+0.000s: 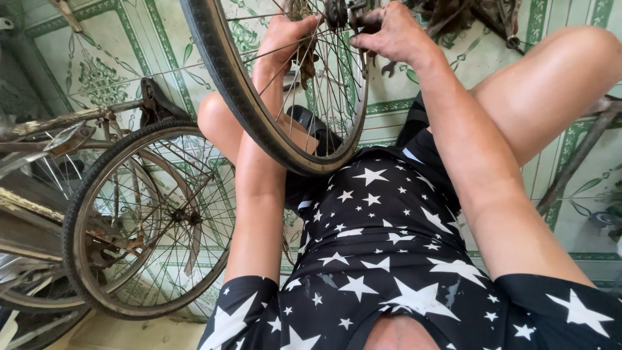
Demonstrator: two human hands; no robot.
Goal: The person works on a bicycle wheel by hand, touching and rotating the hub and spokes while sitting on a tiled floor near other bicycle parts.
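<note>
A loose bicycle wheel (253, 110) with a black tyre and thin spokes stands between my knees, its lower rim above my lap. At its centre is a dark, greasy hub (337, 11). My left hand (288, 35) reaches behind the spokes and presses against the hub area from the left. My right hand (389, 32), smeared with grease, pinches a small part at the hub from the right. What exactly the fingers hold is hidden by the spokes and the frame's top edge. I wear black clothing with white stars.
An old rusty bicycle (71, 136) lies at the left, its wheel (146, 220) close to my left arm. The floor is green-patterned tile (97, 71). A black sandal (311, 126) shows through the spokes. Metal rods (576, 155) and tools lie at the right and top.
</note>
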